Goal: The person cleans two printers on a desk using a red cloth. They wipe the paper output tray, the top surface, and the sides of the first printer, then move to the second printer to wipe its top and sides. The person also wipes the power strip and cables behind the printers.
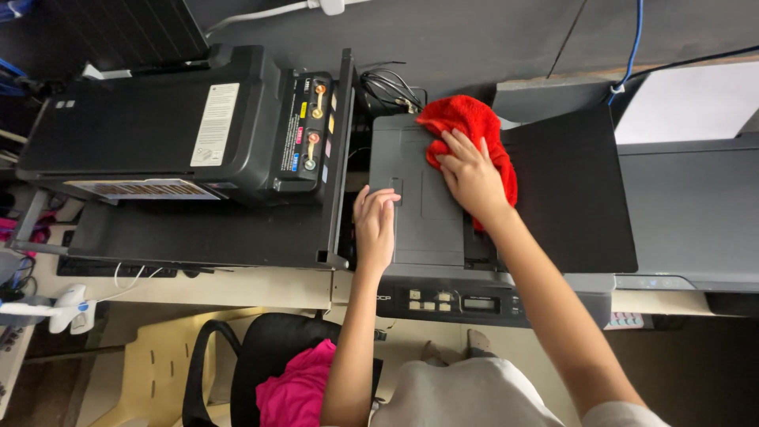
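Note:
My right hand presses a red cloth flat on the top of a dark grey printer in the middle of the view. The cloth bunches out beyond my fingers toward the printer's back edge. My left hand lies flat, fingers together, on the printer's left front part, beside a small recess in the lid. It holds nothing. A control panel with buttons and a small display runs along the printer's front edge below both arms.
A black ink-tank printer with its tray folded out stands to the left. A black flap and a second grey machine lie to the right. Cables coil behind. A black chair with pink fabric is below.

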